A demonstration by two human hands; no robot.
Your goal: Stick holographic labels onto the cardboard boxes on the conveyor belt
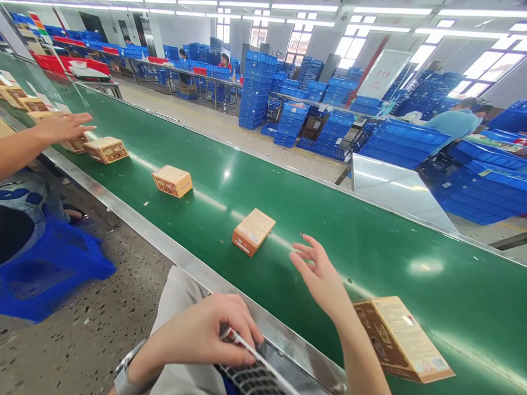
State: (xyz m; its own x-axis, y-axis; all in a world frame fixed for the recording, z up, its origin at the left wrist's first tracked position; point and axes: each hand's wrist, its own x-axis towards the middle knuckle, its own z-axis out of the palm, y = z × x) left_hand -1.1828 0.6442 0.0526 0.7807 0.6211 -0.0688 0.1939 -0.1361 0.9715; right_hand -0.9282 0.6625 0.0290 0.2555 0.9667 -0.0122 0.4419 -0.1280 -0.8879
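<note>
My left hand (209,332), with a watch at the wrist, is closed over a thin sheet (267,370) at the belt's near edge; the sheet shows a white border and a dark patterned face, its kind unclear. My right hand (319,277) reaches over the green conveyor belt (329,225), fingers apart, nothing in them. Just left of those fingers lies a brown and cream carton (254,230). A larger-looking carton (411,334) lies on the belt beyond my right forearm, partly hidden by it. Farther up the belt sit two more cartons, one mid-left (172,181), one behind it (106,150).
A co-worker's hand (63,127) hovers over several cartons at the far left. A blue stool (61,269) stands beside the belt's metal rail (156,241). Across the belt are stacked blue crates (257,90), a metal table (395,189) and other people.
</note>
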